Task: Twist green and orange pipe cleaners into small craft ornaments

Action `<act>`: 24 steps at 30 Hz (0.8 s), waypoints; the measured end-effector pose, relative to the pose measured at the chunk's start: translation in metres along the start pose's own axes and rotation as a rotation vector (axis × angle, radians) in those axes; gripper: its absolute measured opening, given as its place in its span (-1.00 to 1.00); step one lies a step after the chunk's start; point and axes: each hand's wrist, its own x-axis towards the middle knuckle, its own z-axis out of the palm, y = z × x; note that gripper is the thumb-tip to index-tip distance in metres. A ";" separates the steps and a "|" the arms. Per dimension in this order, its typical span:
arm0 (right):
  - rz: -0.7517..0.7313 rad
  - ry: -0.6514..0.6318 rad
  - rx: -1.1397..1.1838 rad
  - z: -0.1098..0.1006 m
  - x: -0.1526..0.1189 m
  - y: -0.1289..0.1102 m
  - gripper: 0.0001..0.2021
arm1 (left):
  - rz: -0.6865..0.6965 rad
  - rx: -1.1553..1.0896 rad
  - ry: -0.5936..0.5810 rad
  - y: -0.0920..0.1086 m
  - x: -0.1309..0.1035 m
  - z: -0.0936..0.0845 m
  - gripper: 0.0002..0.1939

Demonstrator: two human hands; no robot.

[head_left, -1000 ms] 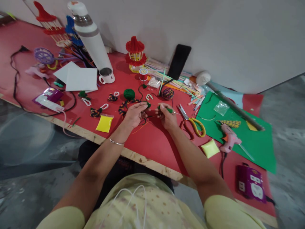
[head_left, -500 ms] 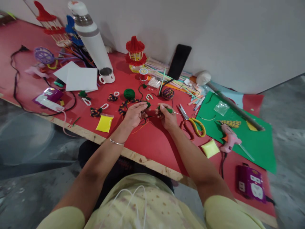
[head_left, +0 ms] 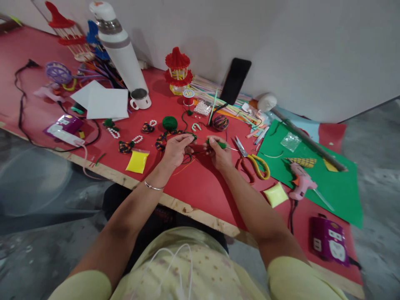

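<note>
My left hand (head_left: 177, 149) pinches a small green piece of yarn work (head_left: 194, 136) between thumb and fingertips. My right hand (head_left: 219, 151) is closed around a green-handled crochet hook (head_left: 221, 145). Thin metal shows at both sides of its handle, and the left one points at the yarn work. Whether the tip is inside a loop is too small to tell. Beside my left hand lies a multicoloured crocheted band (head_left: 161, 141), partly hidden. A green yarn ball (head_left: 169, 123) and a multicoloured yarn ball (head_left: 220, 122) sit beyond my hands.
Scissors (head_left: 246, 156) lie open right of my right hand. Farther right are a pink glue gun (head_left: 300, 181) on green sheet (head_left: 340, 191) and a purple power box (head_left: 331, 241). A white flask (head_left: 121, 54), a cup (head_left: 140, 99) and a phone (head_left: 236, 81) stand behind.
The crochet hook's left metal end now shows between my hands, near the green yarn work. Otherwise both hands have hardly moved.
</note>
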 end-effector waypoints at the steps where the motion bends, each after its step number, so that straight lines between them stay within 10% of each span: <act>1: -0.002 -0.005 0.009 -0.001 0.000 0.000 -0.74 | -0.003 0.000 0.009 -0.001 0.000 0.000 -0.71; 24: -0.014 -0.016 -0.072 -0.002 0.001 0.005 -0.69 | 0.015 0.043 -0.018 -0.004 -0.001 0.001 -0.71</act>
